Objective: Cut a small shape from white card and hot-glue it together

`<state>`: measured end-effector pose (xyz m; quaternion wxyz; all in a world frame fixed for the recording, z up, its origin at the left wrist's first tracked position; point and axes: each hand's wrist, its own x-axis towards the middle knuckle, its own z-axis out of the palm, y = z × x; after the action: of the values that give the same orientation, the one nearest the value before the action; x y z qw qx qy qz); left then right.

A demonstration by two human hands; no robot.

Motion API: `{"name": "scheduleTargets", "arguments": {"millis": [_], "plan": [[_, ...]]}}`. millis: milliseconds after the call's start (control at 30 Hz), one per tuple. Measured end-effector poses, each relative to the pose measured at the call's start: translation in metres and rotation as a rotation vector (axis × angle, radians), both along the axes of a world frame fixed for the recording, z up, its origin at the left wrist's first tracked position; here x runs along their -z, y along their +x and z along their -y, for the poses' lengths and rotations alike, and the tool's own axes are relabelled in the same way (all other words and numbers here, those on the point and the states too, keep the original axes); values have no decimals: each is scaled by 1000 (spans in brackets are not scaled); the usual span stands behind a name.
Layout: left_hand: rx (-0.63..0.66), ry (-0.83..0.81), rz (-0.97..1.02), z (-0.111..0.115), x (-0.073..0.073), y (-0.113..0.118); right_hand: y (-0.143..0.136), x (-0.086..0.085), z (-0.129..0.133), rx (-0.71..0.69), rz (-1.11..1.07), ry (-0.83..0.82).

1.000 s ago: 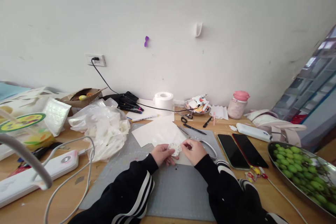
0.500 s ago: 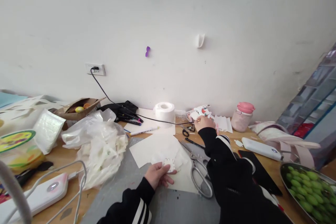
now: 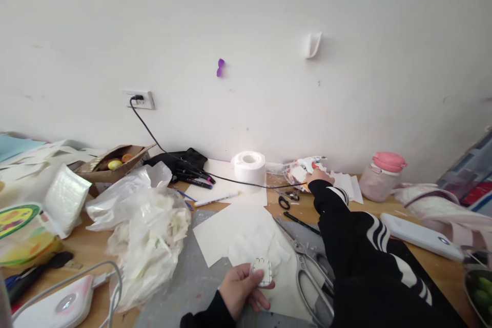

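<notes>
Between its thumb and fingers, my left hand (image 3: 246,288) pinches a small white rounded piece (image 3: 262,271) with dark marks round its edge. White paper sheets (image 3: 219,230) lie beneath and behind it on a grey mat (image 3: 169,271). My right hand (image 3: 319,176) reaches to the back of the table, at a clear bag of printed bits (image 3: 302,170); its fingers are mostly hidden, and what they hold, if anything, cannot be made out. Large silver scissors (image 3: 305,266) lie under my right arm, and small black-handled scissors (image 3: 285,202) lie left of my right hand.
A white tape roll (image 3: 249,169) stands near the wall, with a black cable (image 3: 238,182) crossing before it. Left are a plastic bag (image 3: 154,230), box (image 3: 115,164) and pens (image 3: 192,179). Right are a pink-lidded jar (image 3: 382,177), white device (image 3: 421,236) and bowl (image 3: 480,292).
The view has shifted, so most things appear lower or farther right. My right hand has moved a little around the bag of bits. My left hand still holds the white piece, lower in view.
</notes>
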<state>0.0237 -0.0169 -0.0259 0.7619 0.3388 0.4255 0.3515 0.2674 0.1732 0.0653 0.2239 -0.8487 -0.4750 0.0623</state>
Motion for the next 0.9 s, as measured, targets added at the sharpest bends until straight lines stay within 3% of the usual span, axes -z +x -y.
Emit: {"name": "scheduleTargets", "arguments": {"millis": [233, 400, 633, 900], "plan": [[-12, 47, -60, 1, -3, 0, -4, -16, 34, 128, -309, 338], [-47, 127, -109, 0, -4, -5, -6, -28, 61, 38, -679, 562], [-100, 169, -165, 2, -5, -5, -6, -19, 106, -153, -1085, 396], [-139, 248, -215, 6, -11, -7, -15, 7, 143, -419, -1247, 315]]}}
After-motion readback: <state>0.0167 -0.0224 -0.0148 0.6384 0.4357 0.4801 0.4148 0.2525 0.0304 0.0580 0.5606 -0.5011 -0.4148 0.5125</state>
